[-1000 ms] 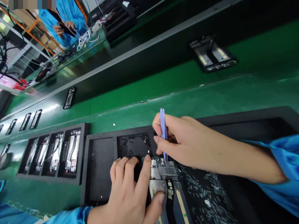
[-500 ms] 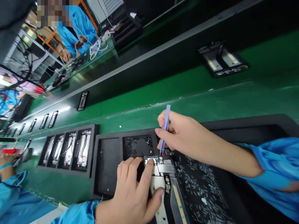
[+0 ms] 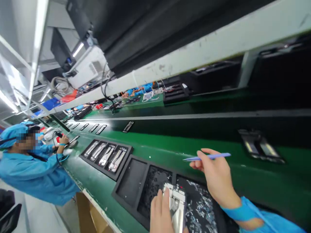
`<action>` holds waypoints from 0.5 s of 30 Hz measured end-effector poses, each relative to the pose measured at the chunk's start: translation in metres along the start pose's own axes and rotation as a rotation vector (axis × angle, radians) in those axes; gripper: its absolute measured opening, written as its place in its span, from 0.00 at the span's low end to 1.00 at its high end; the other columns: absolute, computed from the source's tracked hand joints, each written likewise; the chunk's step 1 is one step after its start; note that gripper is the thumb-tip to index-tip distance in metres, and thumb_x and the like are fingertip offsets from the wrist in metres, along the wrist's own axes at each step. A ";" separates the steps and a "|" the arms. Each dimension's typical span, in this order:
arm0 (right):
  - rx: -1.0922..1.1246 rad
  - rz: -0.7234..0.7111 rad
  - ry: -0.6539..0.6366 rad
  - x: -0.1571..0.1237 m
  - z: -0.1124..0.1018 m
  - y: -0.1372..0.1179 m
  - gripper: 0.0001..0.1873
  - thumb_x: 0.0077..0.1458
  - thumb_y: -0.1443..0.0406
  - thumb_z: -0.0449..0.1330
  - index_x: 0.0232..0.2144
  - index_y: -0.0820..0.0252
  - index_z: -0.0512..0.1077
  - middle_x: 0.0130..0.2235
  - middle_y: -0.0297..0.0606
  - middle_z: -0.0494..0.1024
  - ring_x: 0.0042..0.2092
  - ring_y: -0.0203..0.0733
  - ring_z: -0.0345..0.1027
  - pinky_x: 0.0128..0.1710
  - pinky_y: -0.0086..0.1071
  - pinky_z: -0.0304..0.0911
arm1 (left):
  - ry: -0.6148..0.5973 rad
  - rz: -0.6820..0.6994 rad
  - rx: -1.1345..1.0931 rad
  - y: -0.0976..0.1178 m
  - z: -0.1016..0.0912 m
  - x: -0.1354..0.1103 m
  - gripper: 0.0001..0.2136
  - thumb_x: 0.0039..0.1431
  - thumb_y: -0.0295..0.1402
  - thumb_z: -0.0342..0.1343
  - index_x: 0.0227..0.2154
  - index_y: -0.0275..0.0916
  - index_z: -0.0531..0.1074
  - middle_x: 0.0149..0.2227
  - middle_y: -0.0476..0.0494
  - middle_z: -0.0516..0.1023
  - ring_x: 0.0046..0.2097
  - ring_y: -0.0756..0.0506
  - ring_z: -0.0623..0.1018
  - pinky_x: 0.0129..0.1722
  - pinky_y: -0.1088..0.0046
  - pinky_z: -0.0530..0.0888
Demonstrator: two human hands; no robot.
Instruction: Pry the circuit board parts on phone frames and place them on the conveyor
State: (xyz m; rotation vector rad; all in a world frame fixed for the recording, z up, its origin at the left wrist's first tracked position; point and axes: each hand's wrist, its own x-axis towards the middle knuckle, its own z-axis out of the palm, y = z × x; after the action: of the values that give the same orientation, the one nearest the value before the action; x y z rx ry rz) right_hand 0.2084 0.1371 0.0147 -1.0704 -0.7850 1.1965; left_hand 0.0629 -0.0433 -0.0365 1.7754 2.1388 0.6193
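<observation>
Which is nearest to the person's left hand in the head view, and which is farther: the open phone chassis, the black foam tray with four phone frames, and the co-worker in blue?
1. The open silver phone chassis: under the left hand, touching its fingers.
2. The black foam tray with four phone frames: up-left along the green bench.
3. The co-worker in blue coat: far left.

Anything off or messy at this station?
Yes: small pale scraps litter the right compartment of the black foam tray, with more in the middle one, beside the phone chassis under the left hand. The right hand holds the purple tweezers clear of it. The chassis in the next tray sit neatly.
</observation>
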 end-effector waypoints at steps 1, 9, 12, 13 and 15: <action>0.030 -0.017 0.049 0.001 -0.001 -0.002 0.31 0.43 0.46 0.68 0.43 0.55 0.63 0.18 0.21 0.68 0.22 0.39 0.69 0.27 0.33 0.70 | -0.046 0.011 -0.055 0.009 -0.010 0.018 0.47 0.44 0.27 0.63 0.71 0.40 0.55 0.69 0.35 0.61 0.68 0.28 0.64 0.68 0.49 0.64; 0.142 0.018 0.184 0.010 -0.010 -0.001 0.28 0.42 0.45 0.69 0.34 0.56 0.65 0.20 0.25 0.71 0.23 0.34 0.68 0.24 0.27 0.67 | -0.033 0.164 0.002 0.083 0.001 0.241 0.24 0.67 0.40 0.60 0.62 0.39 0.65 0.62 0.36 0.68 0.59 0.36 0.72 0.58 0.47 0.72; 0.153 0.072 0.173 0.013 -0.015 0.004 0.27 0.42 0.47 0.70 0.35 0.57 0.66 0.20 0.26 0.72 0.23 0.35 0.68 0.24 0.26 0.67 | -0.029 0.195 0.062 0.112 0.031 0.291 0.20 0.68 0.40 0.59 0.59 0.39 0.68 0.61 0.37 0.69 0.58 0.37 0.73 0.57 0.49 0.74; 0.152 0.090 0.164 0.015 -0.018 0.006 0.27 0.42 0.48 0.71 0.36 0.57 0.67 0.20 0.26 0.72 0.24 0.35 0.69 0.24 0.27 0.68 | -0.032 0.205 0.078 0.117 0.037 0.302 0.20 0.68 0.40 0.59 0.58 0.39 0.69 0.61 0.37 0.69 0.58 0.37 0.73 0.57 0.49 0.74; 0.155 0.145 0.146 0.018 -0.024 0.011 0.27 0.43 0.49 0.72 0.37 0.58 0.68 0.21 0.28 0.74 0.25 0.36 0.70 0.25 0.27 0.69 | -0.030 0.198 0.110 0.118 0.040 0.323 0.19 0.69 0.41 0.59 0.58 0.40 0.70 0.61 0.37 0.70 0.58 0.37 0.74 0.57 0.50 0.74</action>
State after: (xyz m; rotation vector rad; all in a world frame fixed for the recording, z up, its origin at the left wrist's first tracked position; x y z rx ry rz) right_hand 0.2306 0.1496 -0.0041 -1.0860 -0.5007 1.2641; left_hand 0.1192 0.2958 0.0033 2.0598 2.0288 0.5256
